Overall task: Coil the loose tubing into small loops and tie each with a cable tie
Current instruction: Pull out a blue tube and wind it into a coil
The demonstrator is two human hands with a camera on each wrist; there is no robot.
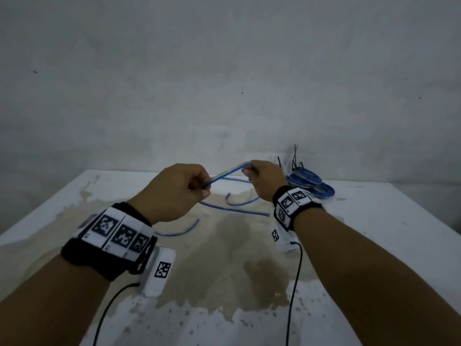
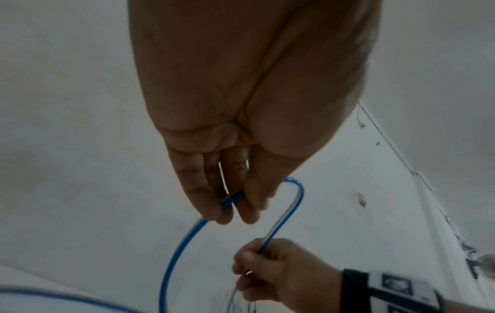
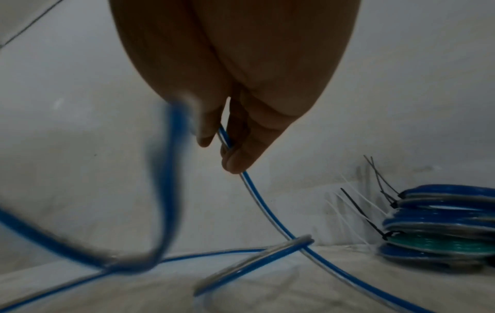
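A length of blue tubing (image 1: 225, 174) stretches in the air between my two hands above the table. My left hand (image 1: 197, 188) pinches one part of it between thumb and fingers (image 2: 230, 203). My right hand (image 1: 252, 171) grips another part, and the tubing (image 3: 257, 201) runs down from its fingers (image 3: 235, 156) to the table. In the left wrist view the tubing (image 2: 297, 203) bends in a tight curve between both hands. More loose blue tubing (image 1: 239, 211) lies in curves on the table below.
A stack of tied blue and green tubing coils (image 1: 308, 182) sits at the back right, with black and white cable ties (image 3: 356, 205) sticking out beside it. The white table (image 1: 386, 221) has a large tan stain in its middle. A grey wall stands behind.
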